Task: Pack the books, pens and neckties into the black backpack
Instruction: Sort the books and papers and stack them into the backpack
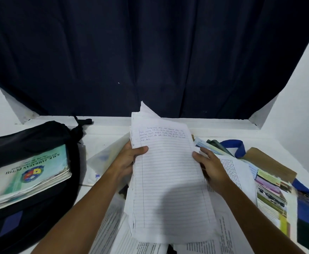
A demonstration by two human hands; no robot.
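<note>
I hold a worn lined exercise book (168,180), without a cover, up over the white table. My left hand (129,160) grips its left edge with the thumb on the page. My right hand (210,167) grips its right edge. The black backpack (30,136) lies at the left, and a stack of green-covered books (30,176) rests on it. A blue necktie (305,202) lies at the right, partly under printed books (271,191). Another blue loop of tie (240,147) shows behind my right hand. No pen is plainly visible.
Open printed pages (117,226) lie under my forearms on the white table (104,132). A clear plastic sleeve (102,158) lies beside the backpack. A dark blue curtain (150,61) hangs behind the table, with white walls on either side.
</note>
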